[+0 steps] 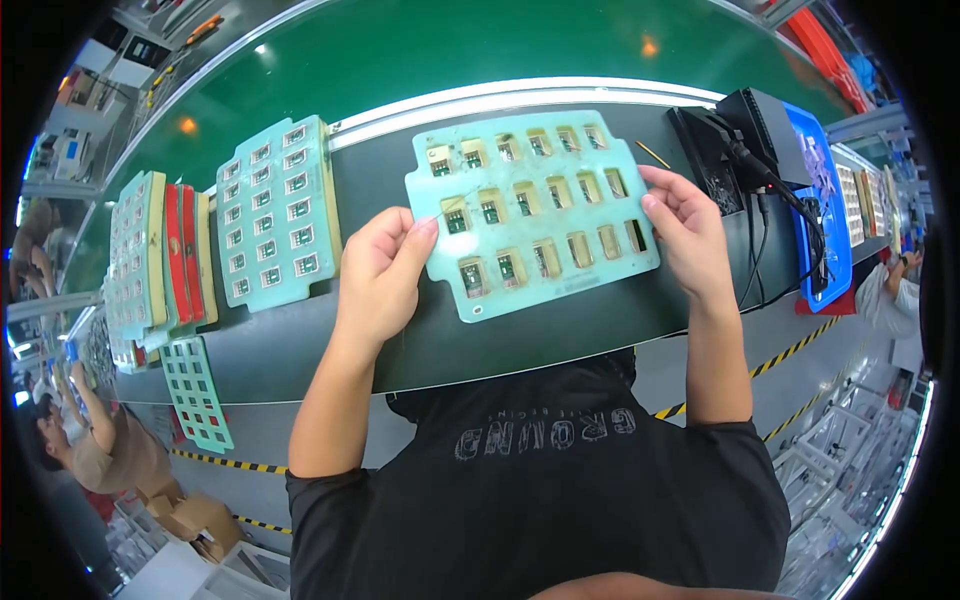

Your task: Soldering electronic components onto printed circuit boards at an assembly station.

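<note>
Between my two hands is a light-green pocketed tray (520,232), raised over the dark work surface and tilted slightly. Its rectangular pockets run in three rows, and small green circuit boards show in many of them; the contents of the pockets at the right are hard to make out. My left hand (380,265) grips the left edge, thumb on top and fingers hidden underneath. At the right edge, my right hand (690,230) pinches the tray between thumb and fingers. To the left lies a similar light-green tray (270,215) with small boards in its pockets.
Stacked trays (135,250), with red ones (183,250) among them, stand at far left. A thin green grid plate (198,390) overhangs the front edge. Black devices (745,140) with cables and a blue bin (825,240) are at right. Beyond a rail runs a green belt (450,45).
</note>
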Available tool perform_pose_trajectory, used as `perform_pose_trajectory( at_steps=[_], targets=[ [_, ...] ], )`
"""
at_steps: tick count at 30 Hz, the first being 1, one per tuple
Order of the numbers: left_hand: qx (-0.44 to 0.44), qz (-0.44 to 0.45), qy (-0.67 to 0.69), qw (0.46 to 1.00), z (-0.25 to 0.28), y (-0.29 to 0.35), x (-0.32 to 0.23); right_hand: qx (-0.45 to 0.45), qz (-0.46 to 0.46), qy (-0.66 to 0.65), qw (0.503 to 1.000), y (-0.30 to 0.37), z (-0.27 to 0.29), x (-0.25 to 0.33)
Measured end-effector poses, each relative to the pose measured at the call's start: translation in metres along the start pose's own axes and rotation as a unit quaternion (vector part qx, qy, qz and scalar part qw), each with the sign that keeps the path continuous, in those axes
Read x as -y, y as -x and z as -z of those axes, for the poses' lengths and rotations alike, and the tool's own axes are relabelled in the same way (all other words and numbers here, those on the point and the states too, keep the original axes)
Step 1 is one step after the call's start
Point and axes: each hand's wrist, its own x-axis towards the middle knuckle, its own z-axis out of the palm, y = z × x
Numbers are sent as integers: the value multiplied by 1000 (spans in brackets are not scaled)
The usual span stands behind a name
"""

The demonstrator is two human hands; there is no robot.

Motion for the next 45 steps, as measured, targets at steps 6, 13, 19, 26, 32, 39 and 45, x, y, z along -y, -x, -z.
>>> perform_pose_trajectory(
  at_steps=[6,13,19,26,32,39,45],
  targets=[
    [42,131,120,983,-1,1,-25,-25,89,-32,995,6,1,23],
    [0,-51,206,977,44,67,-32,126,198,-110,966,14,-25,47],
    [-390,-187,257,864,107,198,-33,154,221,-95,958,1,-26,29],
    [-590,-215,150,764,204,317,0,151,187,-66,968,-10,-26,8],
    [-587,-126,195,776,262,327,43,141,193,-43,970,-10,-25,11],
    [-666,152,-309,661,309,308,46,75,180,115,974,1,-34,13],
    [-642,178,-507,547,295,298,45,96,348,412,837,28,-45,16]
  ],
)
